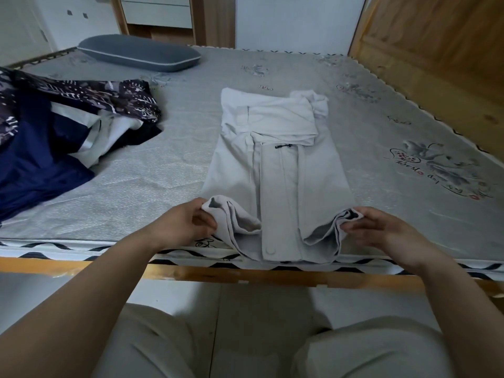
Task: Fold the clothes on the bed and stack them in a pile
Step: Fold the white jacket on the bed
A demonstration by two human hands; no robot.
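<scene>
On the far left of the bed lies a loose heap of clothes, dark blue and patterned, not folded. Behind it, near the wall, is a grey pillow. My left hand pinches the left near corner of the light grey garment, thumb and fingers curled on the cloth. This garment lies in the middle of the mattress, folded into a long strip, its near end hanging over the bed edge. My right hand holds the right near corner with curled fingers.
</scene>
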